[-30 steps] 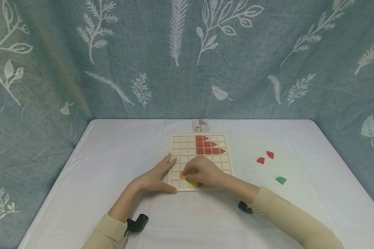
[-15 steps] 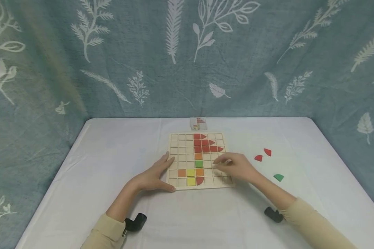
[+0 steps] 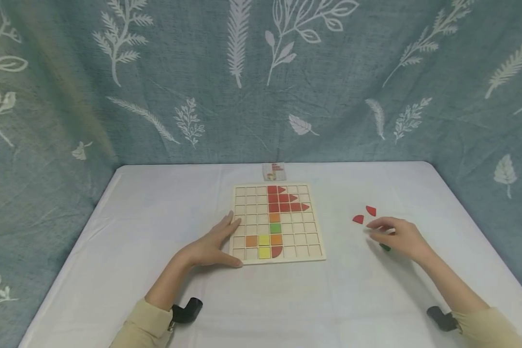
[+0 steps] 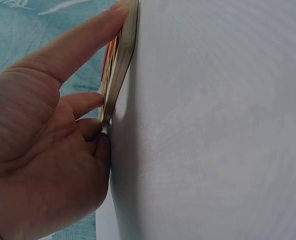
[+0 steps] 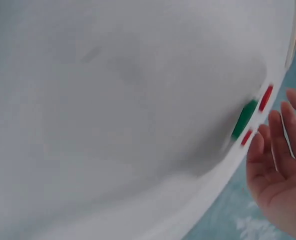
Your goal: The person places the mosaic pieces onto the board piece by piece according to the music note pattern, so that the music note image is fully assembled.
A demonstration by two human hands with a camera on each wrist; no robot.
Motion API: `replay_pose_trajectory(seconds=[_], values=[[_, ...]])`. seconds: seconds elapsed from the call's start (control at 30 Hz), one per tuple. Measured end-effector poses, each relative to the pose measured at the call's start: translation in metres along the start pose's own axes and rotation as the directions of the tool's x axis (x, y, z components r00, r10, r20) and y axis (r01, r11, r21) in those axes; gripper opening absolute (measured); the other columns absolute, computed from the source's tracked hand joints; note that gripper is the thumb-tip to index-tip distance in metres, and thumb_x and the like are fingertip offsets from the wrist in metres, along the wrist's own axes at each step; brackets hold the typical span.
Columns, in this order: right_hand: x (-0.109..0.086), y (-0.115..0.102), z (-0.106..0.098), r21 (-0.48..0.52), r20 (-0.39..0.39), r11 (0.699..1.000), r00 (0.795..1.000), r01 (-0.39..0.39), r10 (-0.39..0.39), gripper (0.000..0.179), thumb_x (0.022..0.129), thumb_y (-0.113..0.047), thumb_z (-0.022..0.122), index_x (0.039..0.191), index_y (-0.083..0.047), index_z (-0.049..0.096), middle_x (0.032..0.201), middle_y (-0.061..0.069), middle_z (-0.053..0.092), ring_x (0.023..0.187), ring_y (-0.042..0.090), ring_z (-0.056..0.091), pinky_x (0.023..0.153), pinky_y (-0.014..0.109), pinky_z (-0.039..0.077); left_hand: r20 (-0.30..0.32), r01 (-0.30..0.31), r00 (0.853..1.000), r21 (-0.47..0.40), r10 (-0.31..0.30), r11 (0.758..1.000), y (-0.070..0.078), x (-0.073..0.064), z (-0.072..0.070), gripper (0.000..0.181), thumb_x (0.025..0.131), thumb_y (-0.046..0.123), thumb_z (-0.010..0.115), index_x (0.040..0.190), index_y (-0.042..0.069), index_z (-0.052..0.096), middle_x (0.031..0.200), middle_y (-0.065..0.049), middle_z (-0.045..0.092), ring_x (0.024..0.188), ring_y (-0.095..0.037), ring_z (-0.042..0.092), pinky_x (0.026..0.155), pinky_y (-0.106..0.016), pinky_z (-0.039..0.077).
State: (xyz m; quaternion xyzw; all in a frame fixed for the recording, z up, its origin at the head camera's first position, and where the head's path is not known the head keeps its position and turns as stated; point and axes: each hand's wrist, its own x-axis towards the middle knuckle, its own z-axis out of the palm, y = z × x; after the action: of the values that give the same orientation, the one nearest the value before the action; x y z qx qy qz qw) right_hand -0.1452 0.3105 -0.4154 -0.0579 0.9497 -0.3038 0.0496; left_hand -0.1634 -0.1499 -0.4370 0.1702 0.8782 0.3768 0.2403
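Note:
A square wooden grid board point(image 3: 252, 210) lies on the table, with red, orange, yellow and green flat pieces set in some of its cells. My left hand point(image 3: 210, 246) rests along the board's left edge, fingers spread and thumb at the near left corner; in the left wrist view the thumb point(image 4: 83, 47) touches the board's rim point(image 4: 120, 70). Over the table to the right, my right hand point(image 3: 400, 238) hovers with nothing between its loosely bent fingers. Below it lies a green quarter-round piece point(image 3: 384, 247), partly hidden. Two red quarter-round pieces, one nearer point(image 3: 358, 219) and one farther point(image 3: 371, 210), lie just beyond the fingertips.
A small picture card point(image 3: 274, 171) with a coloured pattern lies behind the board. The white tabletop point(image 3: 165, 203) ends at a blue-green leaf-print curtain point(image 3: 200, 82) at the back and sides. Each wrist carries a black camera mount.
My right hand has left the board and moved right to above the loose pieces, uncovering the lower cells with an orange piece at their left. My left hand has stayed on the board's edge.

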Motion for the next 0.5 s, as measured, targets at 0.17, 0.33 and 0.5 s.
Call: replay_pose_trajectory(seconds=[0.17, 0.33, 0.5], values=[[-0.017, 0.017, -0.011, -0.042, 0.031, 0.997, 0.997, -0.067, 0.069, 0.035, 0.086, -0.024, 0.075, 0.114, -0.004, 0.068, 0.102, 0.01, 0.066, 0.094, 0.028, 0.058, 0.071, 0.036, 0.05, 0.0, -0.005, 1.0, 0.004, 0.005, 1.0, -0.001, 0.0, 0.0, 0.112, 0.071, 0.036, 0.086, 0.156, 0.008, 0.019, 0.163, -0.013, -0.004, 0.148, -0.034, -0.003, 0.116, -0.057, 0.009], [-0.026, 0.027, -0.013, -0.065, 0.031, 0.996, 0.997, -0.066, 0.068, 0.034, 0.084, -0.022, 0.077, 0.109, -0.002, 0.068, 0.094, 0.006, 0.065, 0.087, 0.025, 0.057, 0.069, 0.036, 0.049, 0.0, -0.011, 1.0, 0.005, 0.011, 1.0, -0.001, 0.0, -0.001, 0.111, 0.072, 0.036, 0.085, 0.156, 0.007, 0.018, 0.163, -0.015, -0.004, 0.148, -0.035, -0.003, 0.115, -0.058, 0.009], [-0.025, 0.027, -0.009, -0.045, 0.027, 0.999, 1.0, -0.007, 0.008, 0.027, 0.085, -0.014, 0.074, 0.109, -0.003, 0.069, 0.098, 0.007, 0.067, 0.091, 0.027, 0.06, 0.073, 0.036, 0.052, -0.002, -0.017, 1.0, -0.003, 0.017, 1.0, 0.001, -0.001, -0.001, 0.111, 0.072, 0.035, 0.085, 0.156, 0.005, 0.019, 0.162, -0.016, -0.004, 0.148, -0.037, -0.003, 0.115, -0.059, 0.009]])
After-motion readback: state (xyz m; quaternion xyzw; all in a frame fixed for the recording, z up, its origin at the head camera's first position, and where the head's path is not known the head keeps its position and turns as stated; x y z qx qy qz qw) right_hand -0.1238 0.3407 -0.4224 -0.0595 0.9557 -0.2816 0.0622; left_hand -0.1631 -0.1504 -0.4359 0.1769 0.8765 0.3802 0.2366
